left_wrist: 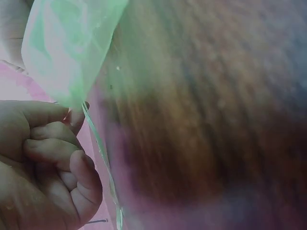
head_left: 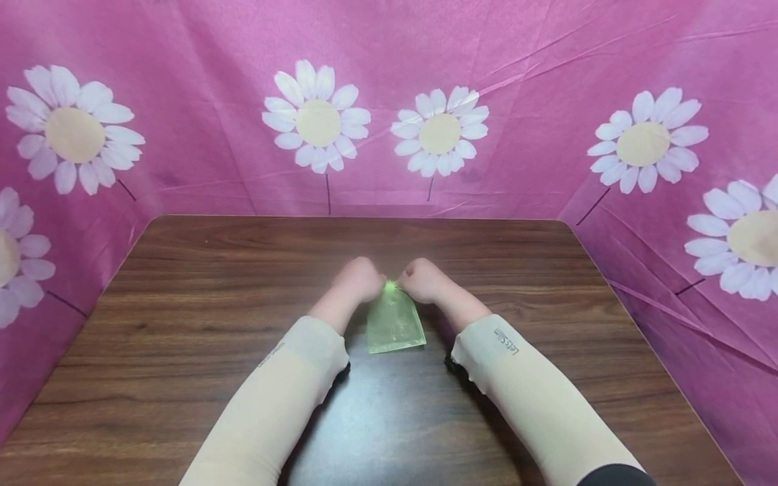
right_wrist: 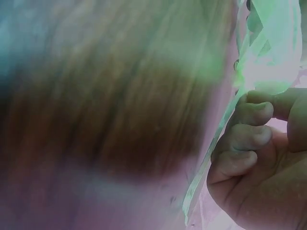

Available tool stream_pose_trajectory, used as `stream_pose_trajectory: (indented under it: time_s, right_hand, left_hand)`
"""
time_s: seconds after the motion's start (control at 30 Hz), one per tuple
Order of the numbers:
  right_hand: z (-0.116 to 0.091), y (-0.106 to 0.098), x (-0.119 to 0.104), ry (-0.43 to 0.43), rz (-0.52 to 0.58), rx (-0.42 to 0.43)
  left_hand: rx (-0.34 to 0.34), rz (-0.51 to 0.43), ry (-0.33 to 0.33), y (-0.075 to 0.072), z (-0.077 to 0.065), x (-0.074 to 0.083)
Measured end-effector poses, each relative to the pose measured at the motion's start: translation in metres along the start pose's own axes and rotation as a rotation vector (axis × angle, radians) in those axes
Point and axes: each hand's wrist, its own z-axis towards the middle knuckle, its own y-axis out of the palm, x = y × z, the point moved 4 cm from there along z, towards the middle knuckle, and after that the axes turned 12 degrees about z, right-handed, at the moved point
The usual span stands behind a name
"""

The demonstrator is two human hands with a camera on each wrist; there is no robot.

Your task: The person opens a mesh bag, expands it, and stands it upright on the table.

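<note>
A small sheer green drawstring pouch (head_left: pixel 396 325) hangs between the two hands in the head view, its neck gathered tight and its wide bottom toward the person. On its left side, the left hand (head_left: pixel 360 279) pinches the cord near the neck, fingers curled. From the other side the right hand (head_left: pixel 423 281) pinches at the neck too. In the left wrist view, a thin pale green drawstring (left_wrist: pixel 103 148) trails down past the curled fingers (left_wrist: pixel 55 148). Another drawstring end (right_wrist: pixel 211 153) hangs beside the right hand's fingers (right_wrist: pixel 240 163) in the right wrist view. The exact fingertip contact is partly hidden.
Under the hands lies a dark wood-grain table (head_left: pixel 213 304). A pink cloth (head_left: pixel 213 81) printed with white daisies surrounds its back and sides. Pale sleeves (head_left: pixel 267 398) cover both forearms.
</note>
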Motion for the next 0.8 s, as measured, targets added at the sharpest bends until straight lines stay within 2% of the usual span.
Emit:
stream_pose_trajectory:
  time_s: [0.3, 0.53, 0.8]
  right_hand:
    - [-0.0052, -0.0003, -0.0026, -0.036, 0.083, 0.011]
    - [-0.0057, -0.0016, 0.0013, -0.021, 0.087, 0.036]
    - [-0.0093, -0.0006, -0.0019, 0.001, 0.106, 0.046]
  left_hand:
    - [-0.001, -0.114, 0.096, -0.0047, -0.0066, -0.0003]
    - [-0.022, -0.244, 0.093, 0.0005, -0.0045, -0.0051]
    - [-0.010, -0.261, 0.120, 0.0027, -0.0059, -0.0044]
